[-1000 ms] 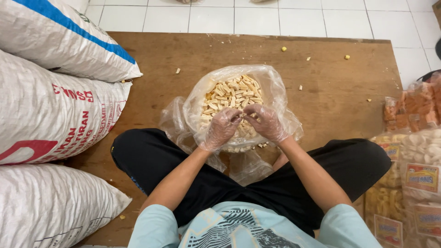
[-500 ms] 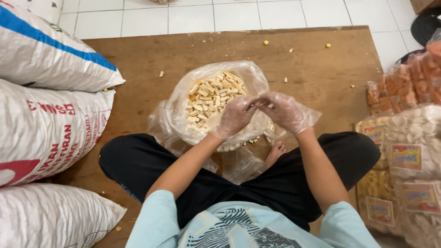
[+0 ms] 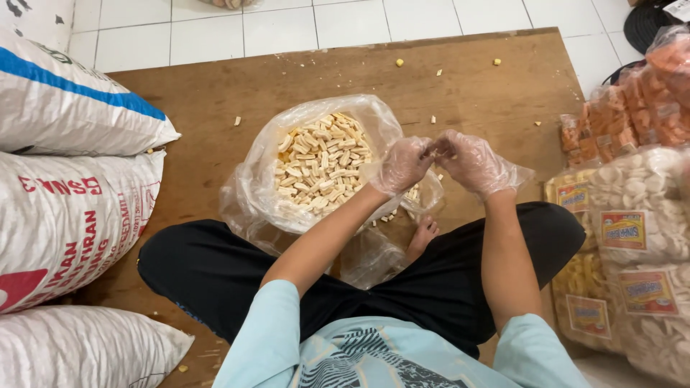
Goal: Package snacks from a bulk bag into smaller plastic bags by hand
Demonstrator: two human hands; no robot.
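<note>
- Right of the open clear plastic bag of pale stick-shaped crackers (image 3: 316,169), both hands meet at its rim; a second ago they met over the middle of the bag, so the pair has drifted to the person's right.
- Left hand (image 3: 404,165), in a thin, crinkled, see-through plastic glove, has its fingers curled and pinched narrow on the bag's edge beside the other hand.
- Right hand (image 3: 474,164), gloved alike, bends at the wrist with its fingertips closed against those of the left; what sits between the tips is too small to tell.
- Both forearms are bare, rising from light blue sleeves over crossed legs in black trousers.
- Below the grip, the bag's loose film sags onto the brown wooden board (image 3: 215,100), which is smooth, flat and dotted with crumbs.
- Left of the grip and well apart, white woven sacks with blue and red print (image 3: 72,215) lie stacked, plump and coarse.
- Right of the grip, sealed glossy packets of orange and white crackers (image 3: 632,237) are piled near the knee.
- Beyond the board lies a white tiled floor (image 3: 287,29).
</note>
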